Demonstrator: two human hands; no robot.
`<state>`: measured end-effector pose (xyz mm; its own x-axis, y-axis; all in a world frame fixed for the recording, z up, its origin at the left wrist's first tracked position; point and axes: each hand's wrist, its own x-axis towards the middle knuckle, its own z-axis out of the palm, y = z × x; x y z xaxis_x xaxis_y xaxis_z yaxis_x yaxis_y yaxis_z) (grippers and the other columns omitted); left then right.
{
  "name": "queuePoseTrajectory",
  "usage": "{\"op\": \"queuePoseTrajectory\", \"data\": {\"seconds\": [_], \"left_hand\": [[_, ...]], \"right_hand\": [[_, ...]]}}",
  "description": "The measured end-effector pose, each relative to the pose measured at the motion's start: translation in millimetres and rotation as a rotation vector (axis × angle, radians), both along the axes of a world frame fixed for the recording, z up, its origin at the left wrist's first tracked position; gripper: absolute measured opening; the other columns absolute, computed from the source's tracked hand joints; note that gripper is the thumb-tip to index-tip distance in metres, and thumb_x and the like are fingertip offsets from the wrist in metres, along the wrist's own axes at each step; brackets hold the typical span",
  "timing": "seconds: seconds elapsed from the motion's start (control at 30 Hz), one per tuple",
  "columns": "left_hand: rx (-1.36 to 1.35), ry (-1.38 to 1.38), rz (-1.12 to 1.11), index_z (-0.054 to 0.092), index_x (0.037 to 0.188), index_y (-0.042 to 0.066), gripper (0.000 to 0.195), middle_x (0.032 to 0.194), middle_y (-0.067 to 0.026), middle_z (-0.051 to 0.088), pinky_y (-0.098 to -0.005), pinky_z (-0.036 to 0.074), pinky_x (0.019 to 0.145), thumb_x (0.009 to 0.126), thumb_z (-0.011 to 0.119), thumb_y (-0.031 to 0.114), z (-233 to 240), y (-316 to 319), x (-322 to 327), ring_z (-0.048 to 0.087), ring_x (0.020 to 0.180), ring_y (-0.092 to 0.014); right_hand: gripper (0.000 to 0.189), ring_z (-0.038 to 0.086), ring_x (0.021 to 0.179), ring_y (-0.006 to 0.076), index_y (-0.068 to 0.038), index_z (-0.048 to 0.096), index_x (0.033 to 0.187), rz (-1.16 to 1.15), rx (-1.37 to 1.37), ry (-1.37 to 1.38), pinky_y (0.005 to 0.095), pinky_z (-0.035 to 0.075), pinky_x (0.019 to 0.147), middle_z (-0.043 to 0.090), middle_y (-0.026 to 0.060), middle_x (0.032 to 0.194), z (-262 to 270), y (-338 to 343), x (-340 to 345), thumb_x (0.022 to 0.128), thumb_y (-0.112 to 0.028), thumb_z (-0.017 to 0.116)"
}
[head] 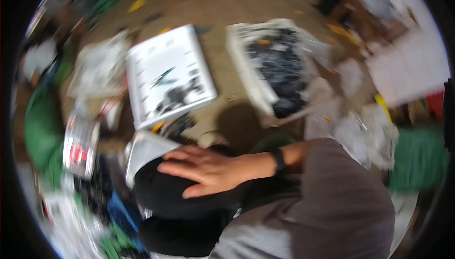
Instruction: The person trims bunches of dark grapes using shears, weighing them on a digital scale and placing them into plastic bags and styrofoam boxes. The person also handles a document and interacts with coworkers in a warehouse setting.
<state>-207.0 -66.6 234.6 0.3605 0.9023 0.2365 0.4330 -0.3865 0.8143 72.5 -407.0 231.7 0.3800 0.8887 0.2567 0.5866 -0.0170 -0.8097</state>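
Observation:
My right hand (209, 170) rests palm down on my black-trousered knee (153, 188), fingers spread and holding nothing. A dark band (278, 161) circles its wrist. My left hand is out of view. Beyond the knee lies a shallow white tray (153, 54). In it are a green-handled hand tool (164, 76), probably pliers or nippers, and small dark pieces (176, 95) gathered at its near end. A white container (151, 149) stands right beside the knee, partly hidden by it. Motion blur hides fine detail.
A white crate (245, 70) holds many black pieces (280, 67), with clear plastic around it. At left are a device with a red digital display (78, 150), a plastic bag (101, 67) and green fabric (44, 127). A green woven item (417, 159) stands at right.

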Motion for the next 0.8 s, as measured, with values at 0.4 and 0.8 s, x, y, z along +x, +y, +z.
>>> {"op": "queuePoseTrajectory", "data": {"seconds": [0.4,0.8], "left_hand": [[0.218,0.206,0.165,0.022,0.149,-0.002,0.089,0.150,-0.0275,0.026,-0.0464,0.028,0.112,0.085,0.066,0.041,5.6,-239.9,-4.2,0.030,0.137,-0.044],[0.111,0.232,0.609,0.024,0.149,0.002,0.098,0.148,-0.0239,0.031,-0.0473,0.030,0.109,0.076,0.070,0.046,19.6,-328.0,12.8,0.036,0.134,-0.041]], "right_hand": [[0.070,0.031,0.137,0.0432,0.008,0.021,0.148,0.244,-0.183,-0.115,0.0481,0.023,0.114,0.031,0.0342,0.146,-9.7,21.1,26.3,0.100,-0.036,0.047],[0.076,0.033,0.134,0.0438,-0.005,0.030,0.148,0.683,-0.074,-0.068,0.0511,0.023,0.113,0.036,0.0283,0.146,-29.7,122.1,38.6,0.090,-0.043,0.063]]}}
